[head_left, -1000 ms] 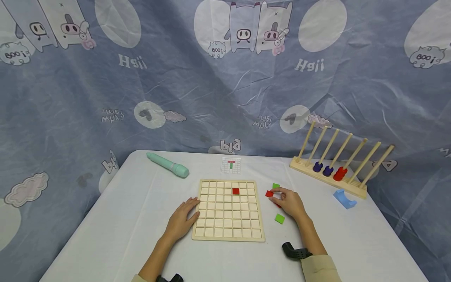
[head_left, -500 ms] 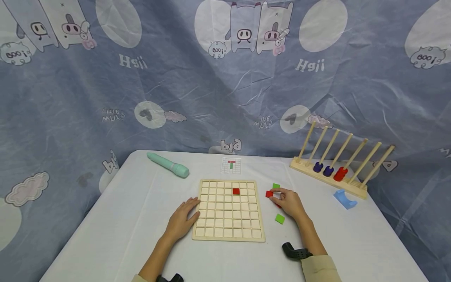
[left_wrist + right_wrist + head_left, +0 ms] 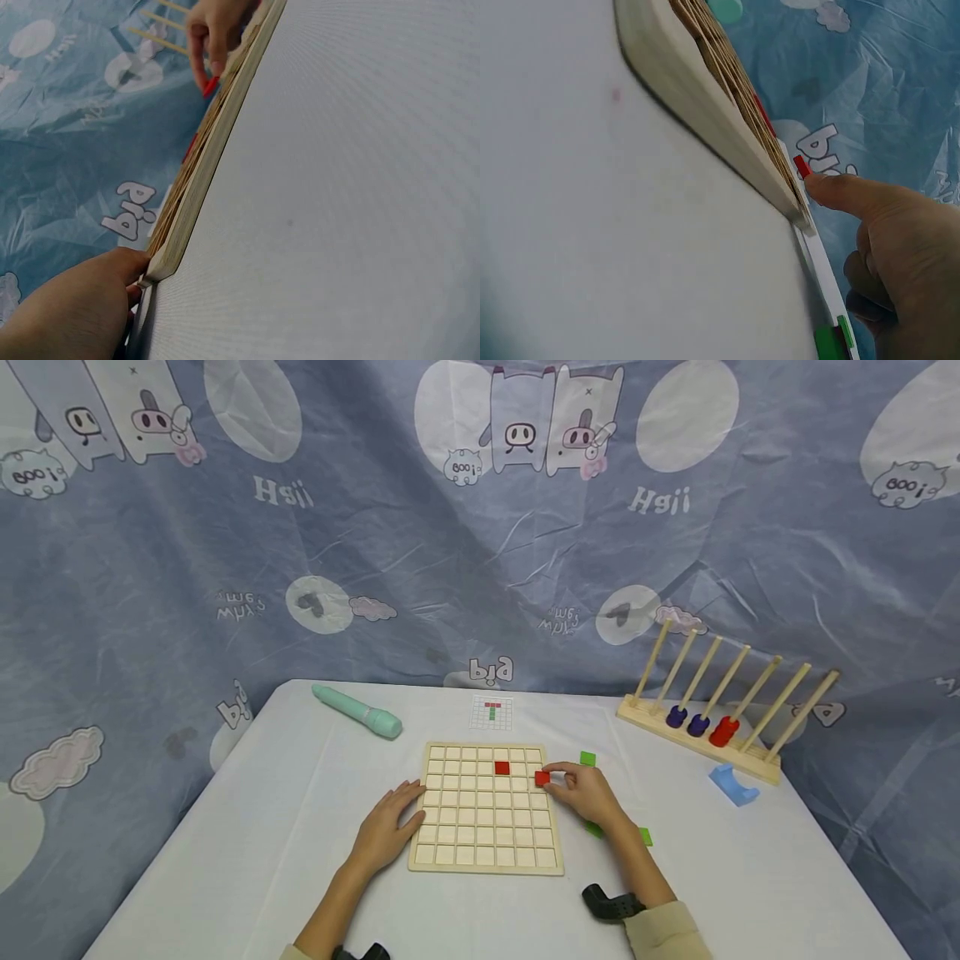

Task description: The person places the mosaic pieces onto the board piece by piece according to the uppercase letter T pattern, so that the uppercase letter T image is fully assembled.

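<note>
Within the pinch of the right hand [image 3: 590, 791], a red tile [image 3: 542, 779] has moved over the board [image 3: 486, 817], closer to the placed red square [image 3: 502, 767], while the left hand [image 3: 387, 828], fingers outstretched, touches the opposite edge.

Card [image 3: 492, 712] behind board [image 3: 486, 817], abacus [image 3: 686, 737] right

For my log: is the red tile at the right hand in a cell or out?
Out: wrist views show the right hand pinching the tile above the board.
</note>
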### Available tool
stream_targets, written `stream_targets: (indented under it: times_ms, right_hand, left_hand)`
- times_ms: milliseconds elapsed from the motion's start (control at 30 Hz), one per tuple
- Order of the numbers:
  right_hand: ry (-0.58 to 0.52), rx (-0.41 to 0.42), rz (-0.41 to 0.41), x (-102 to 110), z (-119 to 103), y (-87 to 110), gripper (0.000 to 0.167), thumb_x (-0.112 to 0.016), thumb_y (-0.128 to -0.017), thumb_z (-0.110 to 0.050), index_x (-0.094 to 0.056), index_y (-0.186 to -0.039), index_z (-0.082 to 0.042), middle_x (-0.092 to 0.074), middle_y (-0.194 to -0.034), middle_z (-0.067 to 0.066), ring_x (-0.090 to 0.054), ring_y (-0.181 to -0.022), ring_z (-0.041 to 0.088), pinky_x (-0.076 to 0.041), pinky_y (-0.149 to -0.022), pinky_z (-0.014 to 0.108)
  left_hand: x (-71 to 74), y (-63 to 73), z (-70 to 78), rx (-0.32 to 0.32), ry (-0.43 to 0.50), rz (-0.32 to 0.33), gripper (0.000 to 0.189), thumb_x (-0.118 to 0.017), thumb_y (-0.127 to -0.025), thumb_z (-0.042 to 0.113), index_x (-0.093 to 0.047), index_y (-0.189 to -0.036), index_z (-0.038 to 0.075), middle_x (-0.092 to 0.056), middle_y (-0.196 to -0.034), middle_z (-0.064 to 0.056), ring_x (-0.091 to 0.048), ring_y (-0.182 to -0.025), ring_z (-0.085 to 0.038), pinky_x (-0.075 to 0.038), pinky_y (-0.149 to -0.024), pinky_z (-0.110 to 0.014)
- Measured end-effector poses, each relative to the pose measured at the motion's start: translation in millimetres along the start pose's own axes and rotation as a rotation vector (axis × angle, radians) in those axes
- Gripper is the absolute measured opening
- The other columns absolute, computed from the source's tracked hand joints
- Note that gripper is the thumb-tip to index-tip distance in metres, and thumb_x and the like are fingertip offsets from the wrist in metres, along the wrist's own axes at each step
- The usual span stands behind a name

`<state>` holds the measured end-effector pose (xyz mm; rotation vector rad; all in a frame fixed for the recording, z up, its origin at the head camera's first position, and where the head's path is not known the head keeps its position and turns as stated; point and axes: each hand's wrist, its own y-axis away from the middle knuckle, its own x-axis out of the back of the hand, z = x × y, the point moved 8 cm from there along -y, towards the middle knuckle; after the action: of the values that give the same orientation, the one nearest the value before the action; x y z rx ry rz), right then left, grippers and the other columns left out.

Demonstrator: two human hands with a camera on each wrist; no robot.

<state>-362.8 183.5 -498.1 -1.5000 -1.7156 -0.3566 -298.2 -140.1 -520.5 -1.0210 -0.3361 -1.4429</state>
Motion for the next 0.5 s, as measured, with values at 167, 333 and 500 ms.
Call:
stream_targets:
  times_ms: [167,333,500]
  right_hand:
    - [-0.017,0.026,-0.035,-18,-21,-5.3,0.027,-0.075,-0.078,-0.029,-0.070,-0.102,-0.019,-0.029,-0.046,-0.009,-0.020,-0.042,0.002,-0.017,-0.037,0.019]
    - [-0.041,0.051,-0.065,-37,-38,-13.1,0.027,-0.074,-0.080,-0.026,-0.069,-0.104,-0.017,-0.030,-0.046,-0.009,-0.021,-0.041,0.002,-0.018,-0.037,0.019]
    - [-0.041,0.069,-0.047,-52,-48,-23.4,0.029,-0.072,-0.081,-0.028,-0.069,-0.107,-0.016,-0.030,-0.045,-0.009,-0.021,-0.041,0.001,-0.020,-0.037,0.019]
  left_hand:
    - [0.1,-0.2,0.9,-0.002,0.000,-0.004,0.043,-0.063,-0.088,0.027,-0.055,-0.128,0.011,-0.049,-0.135,-0.004,-0.039,-0.129,-0.024,-0.026,-0.110,-0.041]
    - [0.7,-0.4,1.8,0.001,0.008,-0.013,0.043,-0.062,-0.089,0.028,-0.055,-0.128,0.011,-0.049,-0.135,-0.005,-0.038,-0.129,-0.024,-0.025,-0.110,-0.040]
    - [1.7,-0.3,2.7,-0.005,0.006,-0.007,0.043,-0.062,-0.089,0.027,-0.055,-0.128,0.011,-0.049,-0.135,-0.005,-0.039,-0.129,-0.024,-0.026,-0.110,-0.041]
